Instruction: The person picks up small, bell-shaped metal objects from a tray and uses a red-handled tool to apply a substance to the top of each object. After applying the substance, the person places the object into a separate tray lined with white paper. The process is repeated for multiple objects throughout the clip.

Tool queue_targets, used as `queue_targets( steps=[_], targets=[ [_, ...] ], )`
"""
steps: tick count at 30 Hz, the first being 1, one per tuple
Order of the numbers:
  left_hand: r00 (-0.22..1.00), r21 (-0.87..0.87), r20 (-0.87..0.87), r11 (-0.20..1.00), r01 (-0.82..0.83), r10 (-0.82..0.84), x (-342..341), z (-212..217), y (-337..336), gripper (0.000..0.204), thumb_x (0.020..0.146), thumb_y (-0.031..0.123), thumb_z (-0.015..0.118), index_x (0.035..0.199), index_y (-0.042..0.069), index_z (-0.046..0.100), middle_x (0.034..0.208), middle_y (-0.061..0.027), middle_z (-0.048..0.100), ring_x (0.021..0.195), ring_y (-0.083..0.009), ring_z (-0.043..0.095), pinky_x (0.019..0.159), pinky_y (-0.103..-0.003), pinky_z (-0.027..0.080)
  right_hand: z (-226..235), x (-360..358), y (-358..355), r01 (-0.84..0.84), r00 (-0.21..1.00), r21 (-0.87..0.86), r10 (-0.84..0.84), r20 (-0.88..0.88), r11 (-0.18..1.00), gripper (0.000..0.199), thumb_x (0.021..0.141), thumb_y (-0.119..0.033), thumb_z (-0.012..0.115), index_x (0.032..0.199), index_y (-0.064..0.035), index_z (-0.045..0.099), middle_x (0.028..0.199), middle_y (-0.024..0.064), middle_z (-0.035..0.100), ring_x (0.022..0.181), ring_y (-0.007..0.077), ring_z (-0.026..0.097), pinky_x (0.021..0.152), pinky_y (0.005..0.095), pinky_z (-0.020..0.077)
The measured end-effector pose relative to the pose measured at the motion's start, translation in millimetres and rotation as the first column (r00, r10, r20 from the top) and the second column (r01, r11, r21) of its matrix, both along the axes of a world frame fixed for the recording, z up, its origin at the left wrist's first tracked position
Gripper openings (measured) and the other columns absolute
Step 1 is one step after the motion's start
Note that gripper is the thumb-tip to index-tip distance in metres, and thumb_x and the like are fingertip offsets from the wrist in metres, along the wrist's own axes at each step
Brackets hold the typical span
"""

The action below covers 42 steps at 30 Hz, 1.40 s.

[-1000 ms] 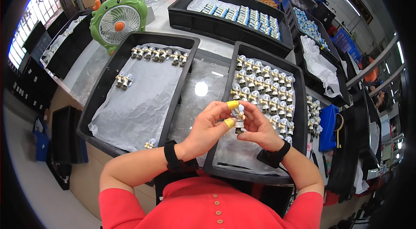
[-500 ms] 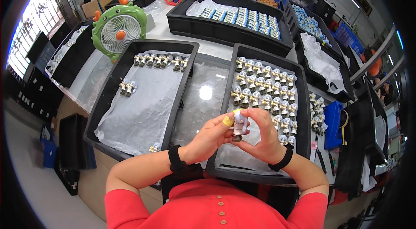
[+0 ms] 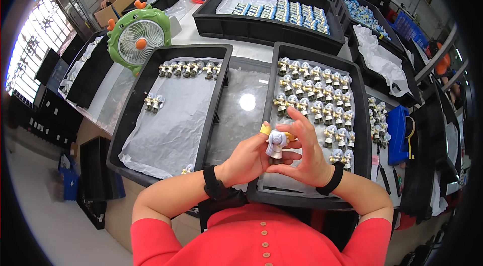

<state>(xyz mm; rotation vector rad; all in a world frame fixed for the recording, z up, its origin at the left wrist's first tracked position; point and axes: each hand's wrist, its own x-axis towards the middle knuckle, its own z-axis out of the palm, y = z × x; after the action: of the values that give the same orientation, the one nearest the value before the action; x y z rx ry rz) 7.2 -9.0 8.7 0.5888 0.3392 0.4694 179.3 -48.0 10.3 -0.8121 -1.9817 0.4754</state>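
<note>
A small figurine (image 3: 275, 146) with long pale lilac hair, a white outfit and a dark base stands upright between my hands, above the near part of the right tray. My left hand (image 3: 247, 158) grips it from the left, its yellow-wrapped thumb beside the head. My right hand (image 3: 309, 160) curves around the other side, thumb by the base and a fingertip at the head, with the index finger raised. Beyond them, several rows of similar figurines (image 3: 317, 87) stand on white paper in the right black tray (image 3: 363, 110).
The left black tray (image 3: 221, 80) holds a back row of figurines (image 3: 188, 68), a pair farther forward and one near its front edge. A green fan (image 3: 142, 39) stands behind it. A far tray (image 3: 266, 32) holds blue-and-white pieces. A blue container (image 3: 397, 132) and more figurines (image 3: 377, 120) are at right.
The figurine has turned in my fingers, so its long hair shows more fully. My right index finger has lifted away from it. The whole view has shifted slightly.
</note>
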Motion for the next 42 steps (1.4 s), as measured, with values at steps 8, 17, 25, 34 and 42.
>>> queue_targets(
  steps=[8, 17, 25, 34, 42],
  targets=[
    [1.0, -0.052, 0.016, 0.999, -0.002, 0.003, 2, -6, 4, 0.06, 0.099, 0.049, 0.016, 0.132, 0.002, 0.036, 0.123, -0.0191, 0.05, 0.107, -0.0287, 0.057, 0.093, -0.041, 0.047, -3, 2, -1, 0.006, 0.998, -0.216, -0.02, -0.062, 0.976, 0.125, 0.055, -0.012, 0.089, 0.147, -0.0147, 0.005, 0.141, 0.0206, 0.03, 0.119, 0.0282, 0.051, 0.083, 0.0342, 0.0543],
    [0.993, 0.378, -0.076, 0.924, -0.054, 0.089, -1, -4, 0, 0.044, 0.094, 0.025, 0.053, 0.132, 0.007, 0.04, 0.125, -0.0102, 0.051, 0.108, -0.0191, 0.055, 0.093, -0.033, 0.046, -4, 7, 4, 0.162, 0.985, -0.033, -0.159, 0.072, 0.986, 0.109, 0.057, -0.007, 0.085, 0.144, -0.0083, 0.019, 0.14, 0.0181, 0.035, 0.126, 0.0319, 0.041, 0.1, 0.0413, 0.0393],
    [0.981, 0.629, -0.095, 0.774, -0.072, 0.168, 0, -14, -4, 0.042, 0.091, 0.011, 0.058, 0.131, 0.008, 0.043, 0.129, -0.0067, 0.049, 0.114, -0.014, 0.049, 0.096, -0.031, 0.043, -3, 10, 6, 0.189, 0.976, 0.024, -0.191, 0.103, 0.982, 0.09, 0.064, -0.004, 0.078, 0.14, -0.0041, 0.03, 0.139, 0.0184, 0.037, 0.128, 0.0349, 0.037, 0.104, 0.0413, 0.0332],
    [0.993, -0.014, 0.092, 0.997, -0.079, 0.08, -5, -9, 8, 0.055, 0.099, 0.048, 0.025, 0.134, 0.008, 0.036, 0.12, -0.0122, 0.051, 0.112, -0.0306, 0.054, 0.093, -0.041, 0.045, 7, 11, 6, 0.152, 0.979, -0.063, -0.141, 0.147, 0.986, 0.085, 0.062, -0.017, 0.082, 0.135, -0.0045, 0.04, 0.135, 0.0157, 0.041, 0.124, 0.0333, 0.041, 0.103, 0.0421, 0.0336],
    [0.99, -0.037, 0.131, 0.998, -0.051, 0.055, -3, -3, 7, 0.055, 0.1, 0.047, 0.019, 0.134, 0.008, 0.036, 0.12, -0.0119, 0.052, 0.115, -0.0309, 0.052, 0.095, -0.041, 0.043, 4, 11, 8, 0.16, 0.977, -0.077, -0.147, 0.152, 0.984, 0.074, 0.063, -0.012, 0.078, 0.13, -0.0052, 0.046, 0.13, 0.014, 0.047, 0.121, 0.0335, 0.043, 0.103, 0.0431, 0.0346]
  ],
)
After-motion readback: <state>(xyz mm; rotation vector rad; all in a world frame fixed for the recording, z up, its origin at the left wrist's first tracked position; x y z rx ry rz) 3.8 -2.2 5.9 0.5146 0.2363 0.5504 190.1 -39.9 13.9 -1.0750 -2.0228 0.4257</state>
